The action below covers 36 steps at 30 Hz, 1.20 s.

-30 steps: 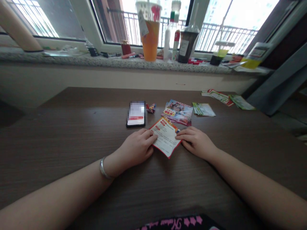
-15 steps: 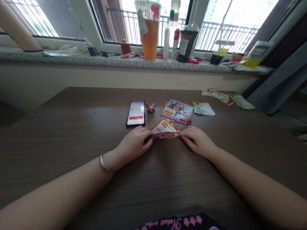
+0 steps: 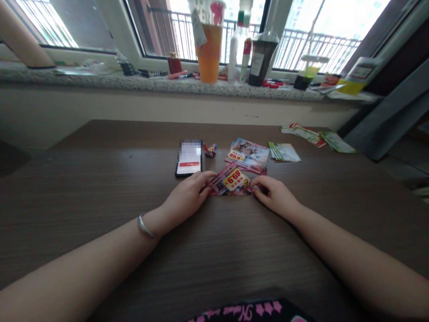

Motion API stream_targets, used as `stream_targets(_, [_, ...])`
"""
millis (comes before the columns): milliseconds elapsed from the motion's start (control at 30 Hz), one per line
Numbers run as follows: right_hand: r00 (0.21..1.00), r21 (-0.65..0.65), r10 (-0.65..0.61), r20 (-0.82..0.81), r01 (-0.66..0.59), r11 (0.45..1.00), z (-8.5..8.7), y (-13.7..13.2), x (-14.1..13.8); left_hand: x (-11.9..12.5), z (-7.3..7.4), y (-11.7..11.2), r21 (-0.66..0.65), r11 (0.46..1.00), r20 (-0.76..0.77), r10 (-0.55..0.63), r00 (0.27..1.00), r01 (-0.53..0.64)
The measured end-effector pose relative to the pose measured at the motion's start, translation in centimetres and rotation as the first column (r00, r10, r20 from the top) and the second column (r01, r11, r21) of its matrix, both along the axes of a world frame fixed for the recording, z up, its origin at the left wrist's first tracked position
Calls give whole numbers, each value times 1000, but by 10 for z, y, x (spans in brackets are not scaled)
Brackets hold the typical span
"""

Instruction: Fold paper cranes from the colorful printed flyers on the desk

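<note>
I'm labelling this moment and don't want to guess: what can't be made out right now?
- Held paper: underside, head view, hidden by its own upper face.
- Phone: upper screen, head view, masked by pixelation.
- Orange drink cup: top, head view, cut off by the upper picture edge.
- Green cards: fine print, head view, too small and blurred to read.

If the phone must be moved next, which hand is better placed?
The left hand, probably: it sits just in front of the phone, while the right hand holds the right end of the folded leaflet. The left holds it too.
</note>
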State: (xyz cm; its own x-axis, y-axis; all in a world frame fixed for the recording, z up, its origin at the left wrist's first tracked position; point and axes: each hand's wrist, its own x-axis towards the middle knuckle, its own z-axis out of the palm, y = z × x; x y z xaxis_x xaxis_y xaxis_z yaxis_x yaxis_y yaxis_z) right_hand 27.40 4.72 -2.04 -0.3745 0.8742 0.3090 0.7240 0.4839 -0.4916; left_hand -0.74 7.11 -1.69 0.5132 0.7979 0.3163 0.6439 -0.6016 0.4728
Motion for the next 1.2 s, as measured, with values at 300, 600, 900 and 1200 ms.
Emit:
stream_targets(300, [992,98,87,93,-96,991,-4,1,3,1,-2,-1,125,984,-136,-106,985,124])
stream_targets(600, [988,99,86,131,-99,990,-1,-3,0,-4,2,-9,166,976,-327,-77,942,137])
stream_targets(900, [988,76,82,132,-93,993,-1,-5,2,-3,8,-15,182,982,-399,25,917,53])
stream_targets(1200, [993,43,44,106,-49,998,3,-4,4,-3,9,-8,98,993,-257,-35,966,62])
